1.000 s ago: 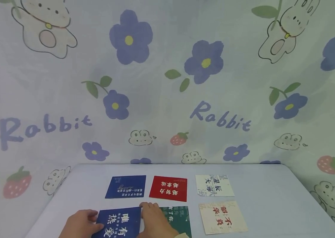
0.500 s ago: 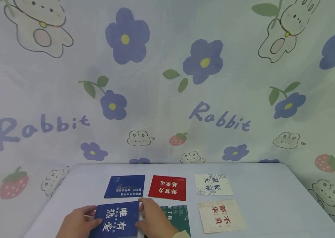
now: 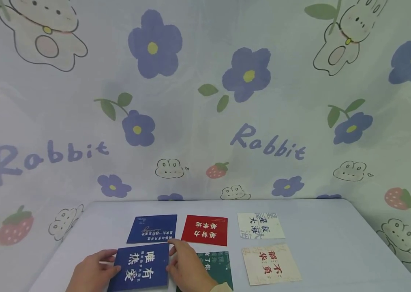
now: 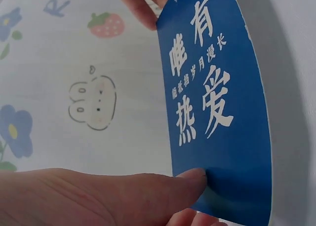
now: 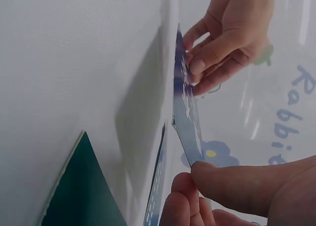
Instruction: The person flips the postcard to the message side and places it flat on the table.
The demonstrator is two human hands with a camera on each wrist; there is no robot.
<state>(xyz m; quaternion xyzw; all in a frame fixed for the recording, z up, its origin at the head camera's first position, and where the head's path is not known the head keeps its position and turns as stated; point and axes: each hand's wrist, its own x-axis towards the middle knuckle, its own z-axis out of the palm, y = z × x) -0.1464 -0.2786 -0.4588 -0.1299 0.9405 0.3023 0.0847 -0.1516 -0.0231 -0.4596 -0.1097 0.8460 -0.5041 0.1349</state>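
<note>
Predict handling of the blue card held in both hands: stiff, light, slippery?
Probably fairly stiff: the blue card spans left hand to right hand without visible droop. Likely light: it looks thin edge-on in the right wrist view. Possibly slippery: its face shows a sheen there.

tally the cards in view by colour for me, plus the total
Blue: 2, the held card and the far-left card
Red: 1, the red card
Green: 1, the partly hidden green card
Off-white or cream: 2, the blue-lettered card and the red-lettered card
Total: 6 cards
</note>
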